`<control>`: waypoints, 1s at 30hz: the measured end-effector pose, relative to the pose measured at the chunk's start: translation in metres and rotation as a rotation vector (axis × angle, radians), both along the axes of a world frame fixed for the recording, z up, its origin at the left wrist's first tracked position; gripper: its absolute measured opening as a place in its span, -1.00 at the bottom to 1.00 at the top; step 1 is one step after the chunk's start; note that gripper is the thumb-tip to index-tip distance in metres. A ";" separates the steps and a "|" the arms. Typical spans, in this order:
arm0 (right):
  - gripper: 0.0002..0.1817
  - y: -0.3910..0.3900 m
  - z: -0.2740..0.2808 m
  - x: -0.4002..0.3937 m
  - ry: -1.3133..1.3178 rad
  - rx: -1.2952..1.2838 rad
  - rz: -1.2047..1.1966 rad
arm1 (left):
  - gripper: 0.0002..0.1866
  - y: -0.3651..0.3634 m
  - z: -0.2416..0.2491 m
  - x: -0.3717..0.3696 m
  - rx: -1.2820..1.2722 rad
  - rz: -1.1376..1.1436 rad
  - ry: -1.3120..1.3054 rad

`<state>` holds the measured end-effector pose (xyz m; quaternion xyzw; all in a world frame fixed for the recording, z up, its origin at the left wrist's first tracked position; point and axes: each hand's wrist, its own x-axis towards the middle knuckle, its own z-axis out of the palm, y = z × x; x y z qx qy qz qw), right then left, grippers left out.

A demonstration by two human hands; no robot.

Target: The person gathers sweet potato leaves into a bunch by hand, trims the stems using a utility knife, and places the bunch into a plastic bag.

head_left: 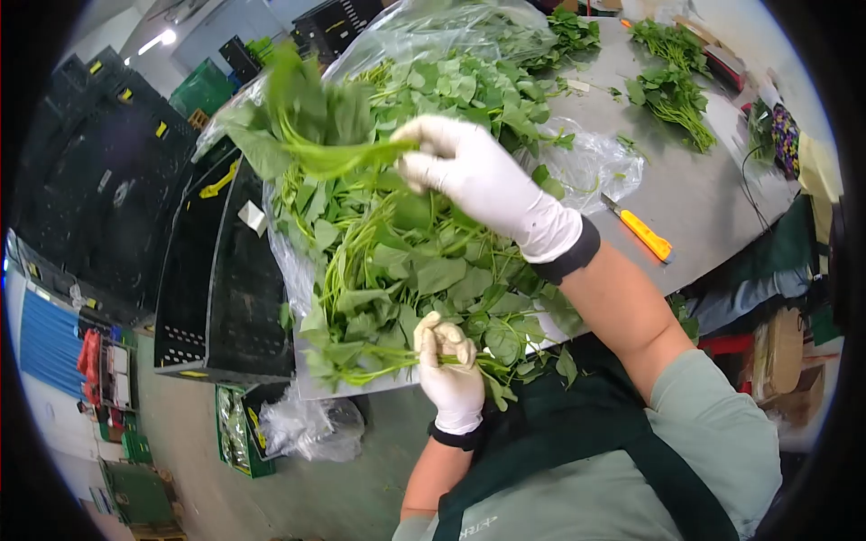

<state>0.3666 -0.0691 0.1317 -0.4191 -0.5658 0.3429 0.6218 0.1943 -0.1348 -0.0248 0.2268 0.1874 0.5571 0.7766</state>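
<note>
A large heap of leafy greens (442, 261) with long green stems covers the table in front of me. My right hand (474, 167), in a white glove, is raised over the heap and pinches the stem ends of some leafy green stems (334, 160); their leaves, blurred by motion, point up and left. Lower down, near the table's front edge, my gloved left hand (446, 374) is closed round a small bunch of leafy greens (379, 368), with leaves showing on both sides of the fist. To the right lies a yellow utility knife (645, 236) with its blade out.
Clear plastic sheeting (586, 167) lies on the grey metal table (722, 212). Separate bunches of greens (672, 99) rest at its far right, near another person's patterned sleeve (785, 140). Black crates (239, 279) stand at the left. A green crate (236, 428) and plastic bag (316, 426) sit on the floor.
</note>
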 end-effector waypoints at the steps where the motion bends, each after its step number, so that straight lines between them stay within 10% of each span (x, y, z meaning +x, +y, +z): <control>1: -0.78 -0.002 -0.005 0.000 -0.029 -0.048 0.008 | -0.75 0.002 0.004 -0.002 0.045 0.016 0.010; 8: -0.81 -0.024 -0.085 -0.019 -0.186 -0.139 0.083 | -0.64 0.001 0.030 0.007 0.159 0.043 0.237; 14: -0.80 -0.064 -0.118 -0.049 -1.130 0.414 -0.124 | -0.52 -0.005 0.022 -0.002 -0.115 0.011 0.188; 24: -0.87 -0.074 -0.121 -0.028 -1.184 0.360 -0.085 | -0.61 0.006 0.014 -0.023 -0.109 0.299 0.384; 26: -0.86 -0.078 -0.118 0.012 -1.345 0.200 -0.132 | -0.67 0.030 0.037 -0.032 -0.386 0.672 0.376; 30: -0.78 -0.082 -0.115 0.070 -1.267 0.160 -0.501 | -0.70 0.044 0.015 -0.075 -0.067 0.340 0.310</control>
